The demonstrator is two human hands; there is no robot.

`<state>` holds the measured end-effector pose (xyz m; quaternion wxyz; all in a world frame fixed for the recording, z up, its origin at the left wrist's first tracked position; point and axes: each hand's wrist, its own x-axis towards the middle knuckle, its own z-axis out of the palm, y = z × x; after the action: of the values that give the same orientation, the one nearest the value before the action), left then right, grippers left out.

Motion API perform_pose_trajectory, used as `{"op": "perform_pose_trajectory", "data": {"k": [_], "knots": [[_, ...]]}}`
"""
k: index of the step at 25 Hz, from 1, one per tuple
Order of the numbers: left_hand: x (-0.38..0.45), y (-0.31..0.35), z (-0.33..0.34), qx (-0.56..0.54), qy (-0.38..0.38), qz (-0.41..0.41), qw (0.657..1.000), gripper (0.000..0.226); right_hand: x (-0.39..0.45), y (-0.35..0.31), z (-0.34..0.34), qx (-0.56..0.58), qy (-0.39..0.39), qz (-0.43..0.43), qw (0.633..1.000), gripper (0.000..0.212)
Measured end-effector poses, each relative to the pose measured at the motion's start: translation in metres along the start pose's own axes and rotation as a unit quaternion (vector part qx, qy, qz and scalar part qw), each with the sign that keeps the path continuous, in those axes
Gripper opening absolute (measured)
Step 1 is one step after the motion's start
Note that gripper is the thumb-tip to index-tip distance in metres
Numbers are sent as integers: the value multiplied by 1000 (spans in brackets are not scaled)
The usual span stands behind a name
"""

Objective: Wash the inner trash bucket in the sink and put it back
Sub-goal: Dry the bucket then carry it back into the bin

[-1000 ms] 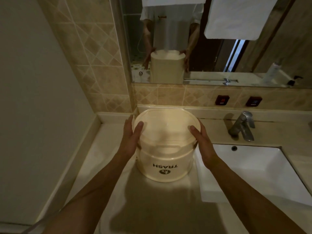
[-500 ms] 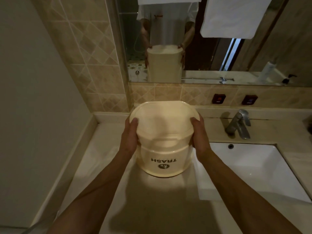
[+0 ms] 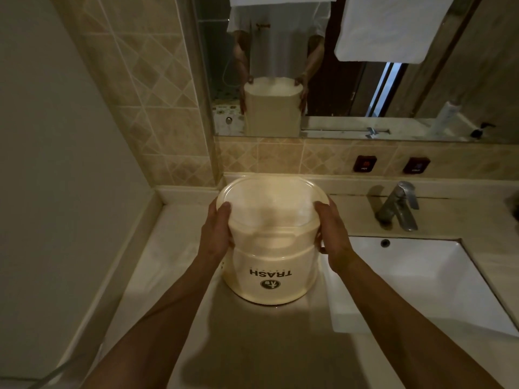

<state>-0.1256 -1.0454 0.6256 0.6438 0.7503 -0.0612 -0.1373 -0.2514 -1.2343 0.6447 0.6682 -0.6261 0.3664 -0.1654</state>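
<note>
1. The inner trash bucket (image 3: 269,220) sits partly inside the cream outer bin (image 3: 269,273) printed "TRASH", its rim and upper wall raised above the bin's top. The bin stands on the desk (image 3: 252,346) near its back edge, just left of the sink (image 3: 421,276).
2. The left hand (image 3: 216,234) and the right hand (image 3: 331,234) hold the bucket from opposite sides just under its rim, thumbs curled onto the near lip, fingers wrapped around the wall.
3. It looks like thin, pale plastic: probably light when empty, stiff at the rolled rim but likely to flex lower down.
4. The rim is the best hold, since it gives the fingers a ledge. The smooth wall will likely turn slippery once wet.
5. A snug fit could drag the outer bin up with it, so a straight lift seems wise.
6. The faucet (image 3: 398,206) stands behind the sink at the desk's back edge, under the mirror (image 3: 351,88).
</note>
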Motion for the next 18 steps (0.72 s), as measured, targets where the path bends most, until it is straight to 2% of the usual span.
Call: {"op": "perform_pose_trajectory", "data": {"k": [3,10,15,18], "knots": [[-2,0,1,-1,-2,6,1000,42,-2,2,1,1,6,-8,1000,51],[-7,5,3,-1,1,14,1000,41,-5,4,2,5,17,3,1000,48],[-7,2,2,-2,-5,11,1000,54,-7,5,0,3,9,-8,1000,44],[-8,-1,0,-7,-1,6,1000,44,-9,7,1,0,7,-14,1000,44]]}}
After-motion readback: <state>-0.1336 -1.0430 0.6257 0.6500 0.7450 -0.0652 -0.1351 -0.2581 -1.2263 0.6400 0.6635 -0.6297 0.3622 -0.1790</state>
